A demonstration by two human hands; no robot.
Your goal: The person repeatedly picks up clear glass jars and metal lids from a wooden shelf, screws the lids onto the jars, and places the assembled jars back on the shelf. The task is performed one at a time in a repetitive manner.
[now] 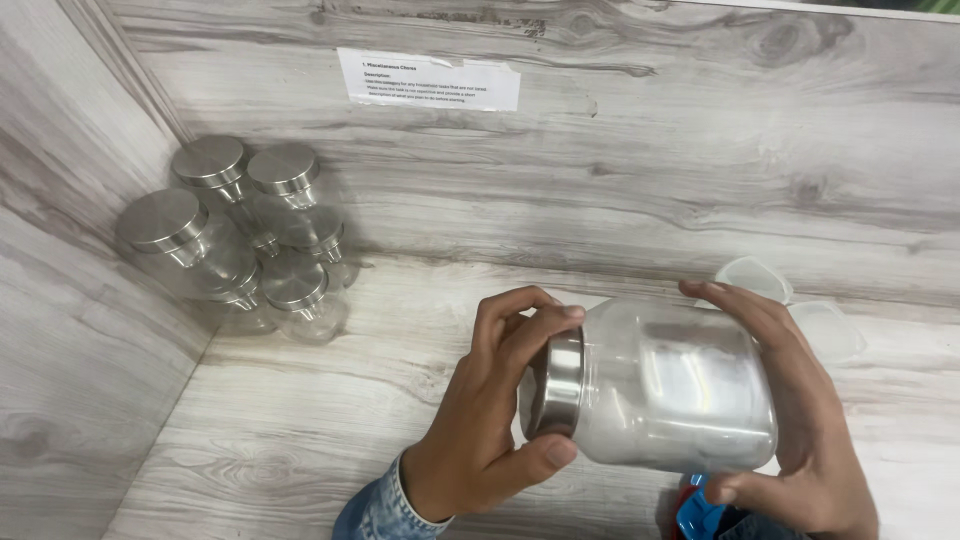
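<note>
Left hand (490, 420) grips the steel lid (560, 383) of a clear jar (670, 395) held on its side above the wooden table (300, 440); right hand (800, 420) cups the jar body. Judgement: brace the glass firmly, turn only the lid, keep it low over the table. Count: one jar in hand, two clear plastic lids (790, 305) behind it, six or so lidded jars (240, 240) stacked in the far corner, one paper notice (428, 80).
</note>
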